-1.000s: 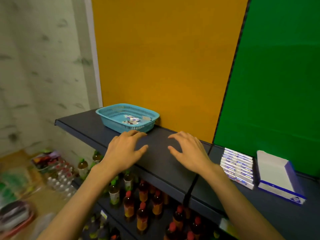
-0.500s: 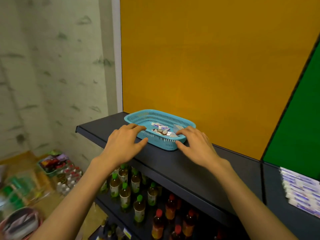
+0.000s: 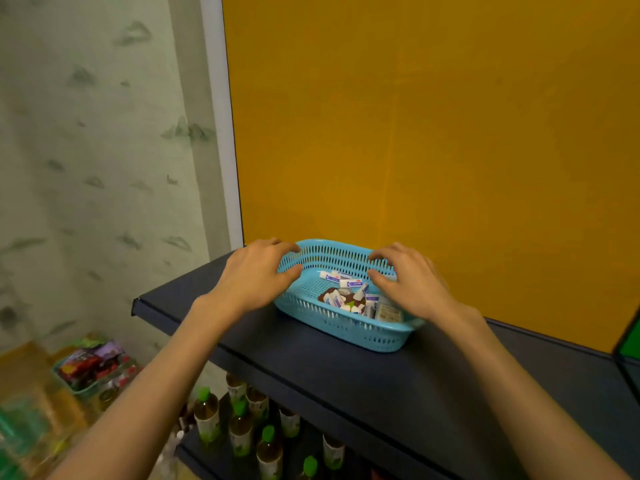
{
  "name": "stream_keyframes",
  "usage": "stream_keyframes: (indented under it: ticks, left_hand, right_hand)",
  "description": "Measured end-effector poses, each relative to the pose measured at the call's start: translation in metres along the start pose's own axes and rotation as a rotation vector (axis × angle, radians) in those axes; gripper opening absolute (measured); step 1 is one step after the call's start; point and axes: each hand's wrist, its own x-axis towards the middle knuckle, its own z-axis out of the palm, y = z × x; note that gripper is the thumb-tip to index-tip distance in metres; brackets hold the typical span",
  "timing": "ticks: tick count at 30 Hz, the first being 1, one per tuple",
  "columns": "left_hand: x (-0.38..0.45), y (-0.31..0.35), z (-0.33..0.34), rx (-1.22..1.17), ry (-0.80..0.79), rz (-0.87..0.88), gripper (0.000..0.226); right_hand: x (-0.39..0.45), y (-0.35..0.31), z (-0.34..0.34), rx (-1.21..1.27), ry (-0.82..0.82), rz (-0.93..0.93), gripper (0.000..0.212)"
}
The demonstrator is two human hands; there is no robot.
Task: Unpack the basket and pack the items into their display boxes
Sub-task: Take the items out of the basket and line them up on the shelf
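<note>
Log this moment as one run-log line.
phase: reaching for basket | left hand: fingers curled at blue basket left rim | right hand: over right rim | contents: small packets inside | support: dark shelf

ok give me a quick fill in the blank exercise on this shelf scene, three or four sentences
1. The small packets lie inside a ____ plastic basket.
2. The left hand and right hand are at opposite ____ of the basket.
3. The wall panel directly behind the basket is ____.
4. On the lower shelf stand bottles with ____ caps.

Missing words: blue; ends; yellow; green
</note>
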Motion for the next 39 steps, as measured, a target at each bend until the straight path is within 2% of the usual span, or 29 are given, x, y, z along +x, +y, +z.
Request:
stream_keyframes:
  ticks: [3,12,17,20,23,29,32,35,39]
  left_hand:
    - [0.027,-0.01,0.014,-0.02,-0.052,0.027,0.045]
    - [0.09,-0.035,0.058,-0.091,-0.366,0.172,0.051]
    - [0.107,-0.042,0.073,-0.111,-0.646,0.298,0.057]
    - [0.117,-0.046,0.084,-0.112,-0.761,0.362,0.037]
    - [0.125,-0.046,0.09,-0.075,-0.848,0.387,0.03]
    - [0.133,-0.043,0.102,0.017,-0.915,0.415,0.024]
    - [0.135,-0.044,0.105,-0.009,-0.917,0.45,0.02]
    - [0.135,-0.046,0.111,-0.059,-0.864,0.454,0.011]
    - [0.135,-0.046,0.12,-0.09,-0.74,0.417,0.025]
  right_hand:
    - [0.013,0.005,0.008,-0.001,-0.011,0.049,0.038]
    - [0.023,0.007,0.026,-0.023,-0.127,0.128,0.035]
    - [0.027,-0.009,0.031,0.108,-0.345,0.173,0.043]
    - [0.027,-0.016,0.035,0.162,-0.51,0.214,0.04]
    - [0.028,-0.017,0.043,0.156,-0.577,0.239,0.03]
    - [0.04,-0.024,0.061,0.057,-0.655,0.253,0.027]
    - [0.044,-0.023,0.072,0.074,-0.624,0.251,0.013]
    - [0.05,-0.019,0.078,0.079,-0.541,0.272,0.013]
    - [0.057,-0.014,0.078,0.024,-0.452,0.273,0.023]
